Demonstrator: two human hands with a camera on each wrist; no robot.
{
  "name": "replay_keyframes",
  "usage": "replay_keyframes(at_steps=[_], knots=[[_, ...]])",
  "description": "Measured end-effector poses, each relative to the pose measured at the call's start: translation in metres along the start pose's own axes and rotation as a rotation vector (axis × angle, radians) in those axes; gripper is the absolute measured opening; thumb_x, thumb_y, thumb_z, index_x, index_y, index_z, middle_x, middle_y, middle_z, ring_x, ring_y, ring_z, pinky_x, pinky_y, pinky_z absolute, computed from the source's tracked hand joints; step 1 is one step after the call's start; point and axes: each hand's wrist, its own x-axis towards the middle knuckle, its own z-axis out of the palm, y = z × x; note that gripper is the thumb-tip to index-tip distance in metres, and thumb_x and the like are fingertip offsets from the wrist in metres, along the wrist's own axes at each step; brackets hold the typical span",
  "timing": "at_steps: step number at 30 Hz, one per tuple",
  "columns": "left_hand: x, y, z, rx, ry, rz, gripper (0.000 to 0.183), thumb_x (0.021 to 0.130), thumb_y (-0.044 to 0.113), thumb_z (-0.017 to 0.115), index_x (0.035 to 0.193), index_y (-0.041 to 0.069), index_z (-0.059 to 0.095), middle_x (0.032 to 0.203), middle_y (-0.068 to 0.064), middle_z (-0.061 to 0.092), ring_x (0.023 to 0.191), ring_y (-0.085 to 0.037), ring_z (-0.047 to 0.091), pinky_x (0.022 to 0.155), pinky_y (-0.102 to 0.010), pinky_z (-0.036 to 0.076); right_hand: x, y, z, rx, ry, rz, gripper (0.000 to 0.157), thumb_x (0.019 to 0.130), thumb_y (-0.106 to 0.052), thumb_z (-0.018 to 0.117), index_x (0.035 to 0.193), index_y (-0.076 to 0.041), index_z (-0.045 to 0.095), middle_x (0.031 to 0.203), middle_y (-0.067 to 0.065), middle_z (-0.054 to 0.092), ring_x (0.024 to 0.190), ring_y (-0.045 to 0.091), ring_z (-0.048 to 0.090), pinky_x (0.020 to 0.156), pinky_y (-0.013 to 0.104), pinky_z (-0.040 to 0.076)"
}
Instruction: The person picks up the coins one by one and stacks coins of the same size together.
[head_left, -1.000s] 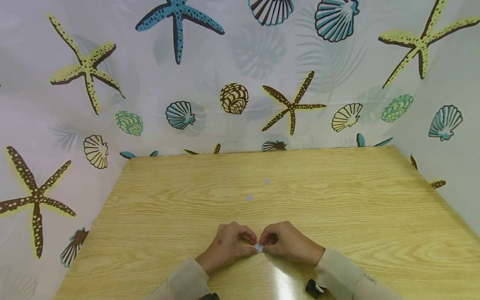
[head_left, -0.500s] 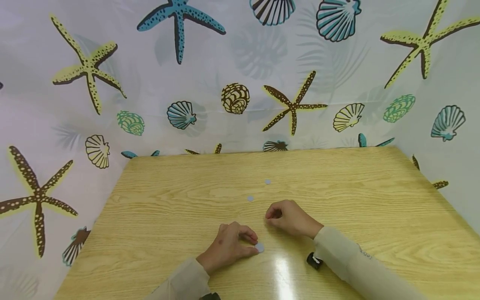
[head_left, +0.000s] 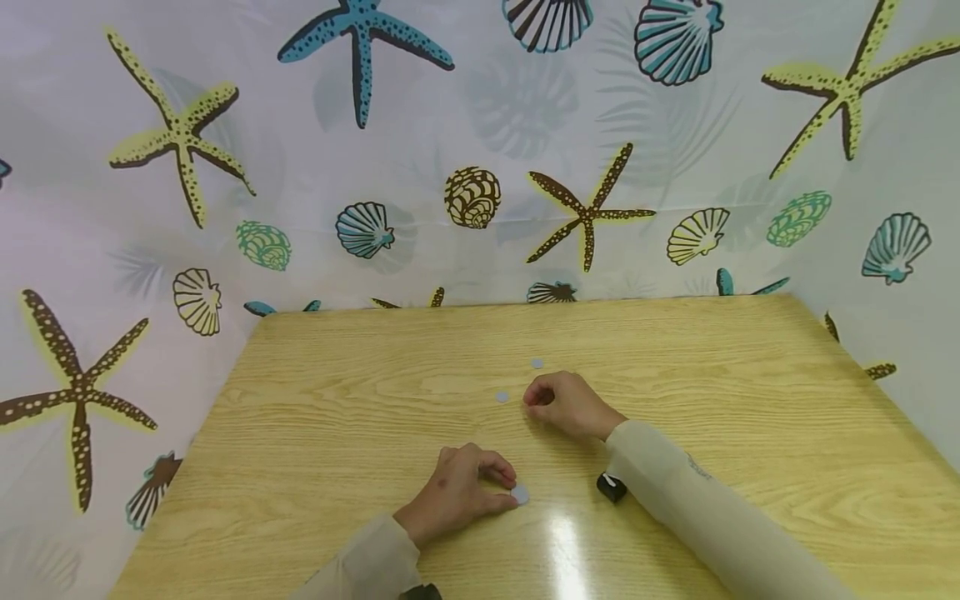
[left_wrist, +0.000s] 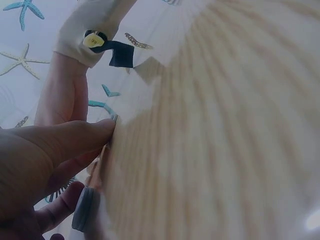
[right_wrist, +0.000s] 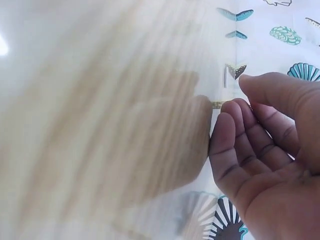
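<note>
The left hand [head_left: 461, 489] pinches the near disc [head_left: 521, 495]; the right hand [head_left: 573, 403] hovers beside the middle disc [head_left: 502, 397]

Three small pale grey discs lie on a light wood-grain table [head_left: 337, 392]. Each is round, as wide one way as another, with its flat face turned upward. The near disc sits closest to the person, about midway across the table; whether it is one piece or several stacked, I cannot tell. The middle disc lies well beyond it and slightly to the left, and the far disc [head_left: 537, 364] lies a little beyond that, to the right, so the three trace a shallow bend leading away from the person.

The left hand rests low over the wood, thumb and index finger curved to the near disc's left side, both fingertips pointing right. The right hand holds nothing: its fingers curl loosely, with a gap to the thumb in the right wrist view, and they point left toward the middle disc, near but apart.

Both arms wear cream sleeves [head_left: 697, 487], and a black device [head_left: 611, 487] hangs below the right wrist. Behind the table, white fabric [head_left: 435, 108] shows printed starfish and seashells
</note>
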Motion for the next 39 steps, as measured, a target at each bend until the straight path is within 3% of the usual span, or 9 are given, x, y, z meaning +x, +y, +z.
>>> replay_keyframes(at_steps=[19, 28, 39], knots=[[0.0, -0.002, 0.0, 0.002, -0.002, -0.001, 0.02, 0.078, 0.025, 0.087, 0.092, 0.018, 0.075, 0.088, 0.017, 0.073, 0.102, -0.009, 0.058, 0.098, -0.053, 0.026, 0.032, -0.004, 0.009, 0.035, -0.034, -0.021, 0.016, 0.092, -0.015, 0.075, 0.104, -0.005, 0.071, 0.101, 0.005, 0.071, 0.086, 0.014, 0.066, 0.076, 0.031, 0.053], [0.001, -0.002, 0.002, 0.009, 0.005, -0.001, 0.019, 0.078, 0.026, 0.087, 0.092, 0.02, 0.075, 0.086, 0.02, 0.072, 0.101, -0.005, 0.06, 0.099, -0.053, 0.026, 0.037, -0.005, 0.014, 0.049, -0.049, -0.023, 0.013, 0.09, -0.007, 0.075, 0.103, -0.008, 0.073, 0.107, 0.003, 0.072, 0.088, 0.013, 0.067, 0.081, 0.032, 0.053], [0.001, -0.002, 0.001, 0.004, 0.014, -0.009, 0.019, 0.078, 0.026, 0.088, 0.092, 0.021, 0.076, 0.086, 0.02, 0.072, 0.1, -0.005, 0.06, 0.102, -0.055, 0.026, 0.039, -0.005, 0.015, 0.001, -0.059, -0.063, 0.009, 0.092, -0.006, 0.073, 0.101, -0.006, 0.072, 0.098, 0.0, 0.071, 0.089, 0.012, 0.063, 0.082, 0.032, 0.052]])
